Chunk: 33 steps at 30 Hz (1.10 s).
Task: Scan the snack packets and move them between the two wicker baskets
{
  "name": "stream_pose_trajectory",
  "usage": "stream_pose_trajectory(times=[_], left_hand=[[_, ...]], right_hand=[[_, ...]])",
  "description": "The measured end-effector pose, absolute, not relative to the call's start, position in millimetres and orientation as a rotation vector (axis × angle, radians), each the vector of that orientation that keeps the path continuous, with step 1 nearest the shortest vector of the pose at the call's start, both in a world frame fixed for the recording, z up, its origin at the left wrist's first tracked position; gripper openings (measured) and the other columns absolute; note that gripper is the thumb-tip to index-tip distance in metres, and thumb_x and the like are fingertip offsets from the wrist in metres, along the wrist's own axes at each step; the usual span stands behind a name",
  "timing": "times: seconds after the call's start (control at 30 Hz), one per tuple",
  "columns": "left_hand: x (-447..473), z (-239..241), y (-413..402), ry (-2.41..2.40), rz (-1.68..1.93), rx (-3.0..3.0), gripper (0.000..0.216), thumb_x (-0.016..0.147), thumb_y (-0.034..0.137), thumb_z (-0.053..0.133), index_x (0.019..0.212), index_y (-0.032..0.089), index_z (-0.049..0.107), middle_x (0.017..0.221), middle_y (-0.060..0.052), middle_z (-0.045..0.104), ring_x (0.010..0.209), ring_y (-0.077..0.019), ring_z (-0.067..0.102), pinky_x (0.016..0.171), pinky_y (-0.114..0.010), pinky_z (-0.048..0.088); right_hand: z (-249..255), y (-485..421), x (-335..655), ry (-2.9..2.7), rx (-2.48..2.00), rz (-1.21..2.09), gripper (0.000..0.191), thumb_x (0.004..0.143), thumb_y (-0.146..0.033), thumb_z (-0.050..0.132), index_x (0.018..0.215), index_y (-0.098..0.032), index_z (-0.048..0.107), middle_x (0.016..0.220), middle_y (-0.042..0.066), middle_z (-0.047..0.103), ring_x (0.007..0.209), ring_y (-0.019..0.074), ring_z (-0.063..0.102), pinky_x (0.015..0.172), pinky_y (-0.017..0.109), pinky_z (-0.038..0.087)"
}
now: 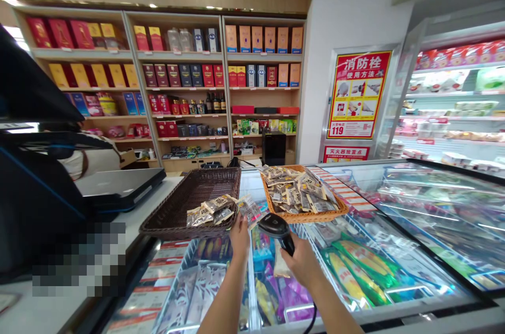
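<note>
Over the glass-topped freezer, my left hand [240,234] is closed on a small clear snack packet [249,209]. My right hand [303,260] grips a black barcode scanner [274,225], its head beside the packet and its cable hanging below. To the left of my left hand lies a dark brown wicker basket [169,208] with several snack packets [215,208] at its near right corner. Behind the scanner, an orange-brown wicker basket [315,216] is heaped with similar packets [298,189].
The freezer [252,302] holds bagged goods, including corn in green packs [355,265]. At left stand a dark checkout machine [35,181] and a flat scale-like device [122,186]. Shelves of boxes [181,76] line the back, and a lit display fridge [457,97] is at right.
</note>
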State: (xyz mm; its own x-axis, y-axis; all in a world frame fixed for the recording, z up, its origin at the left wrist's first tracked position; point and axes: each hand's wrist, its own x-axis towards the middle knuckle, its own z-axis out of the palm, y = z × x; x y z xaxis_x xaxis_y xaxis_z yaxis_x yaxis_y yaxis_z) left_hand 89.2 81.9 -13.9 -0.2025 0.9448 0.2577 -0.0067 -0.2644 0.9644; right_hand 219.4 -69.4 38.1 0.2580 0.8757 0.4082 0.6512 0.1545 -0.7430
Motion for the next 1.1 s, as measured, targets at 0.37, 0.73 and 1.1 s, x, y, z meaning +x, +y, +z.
stream_pose_trajectory(times=[0.37,0.73,1.1], left_hand=[[88.8,-20.4,85.3,1.177,1.560,1.260,0.038,0.078,0.034,0.054,0.110,0.016,0.064,0.114,-0.009,0.063,0.111,-0.0222,0.055,0.093,-0.032,0.043],[87.8,-21.1,85.1,1.115,1.574,1.311,0.039,0.079,0.033,0.051,0.112,0.015,0.062,0.114,-0.008,0.063,0.115,-0.0217,0.052,0.099,-0.033,0.036],[89.9,-24.8,88.7,1.155,1.554,1.309,0.040,0.079,0.033,0.052,0.114,0.014,0.060,0.118,-0.010,0.061,0.115,-0.0216,0.052,0.099,-0.033,0.036]], right_hand=[[30.6,-66.6,222.5,-1.415,-1.552,0.332,0.014,0.069,-0.021,0.052,0.078,-0.016,0.061,0.058,0.000,0.055,0.054,0.0149,0.048,0.053,0.023,0.035],[28.7,-65.1,222.5,-1.372,-1.527,0.354,0.012,0.067,-0.021,0.052,0.074,-0.017,0.061,0.057,-0.002,0.054,0.053,0.0142,0.047,0.052,0.023,0.034],[22.5,-63.1,224.2,-1.254,-1.444,0.364,0.008,0.067,-0.024,0.056,0.070,-0.018,0.058,0.054,-0.003,0.052,0.050,0.0132,0.048,0.049,0.023,0.035]])
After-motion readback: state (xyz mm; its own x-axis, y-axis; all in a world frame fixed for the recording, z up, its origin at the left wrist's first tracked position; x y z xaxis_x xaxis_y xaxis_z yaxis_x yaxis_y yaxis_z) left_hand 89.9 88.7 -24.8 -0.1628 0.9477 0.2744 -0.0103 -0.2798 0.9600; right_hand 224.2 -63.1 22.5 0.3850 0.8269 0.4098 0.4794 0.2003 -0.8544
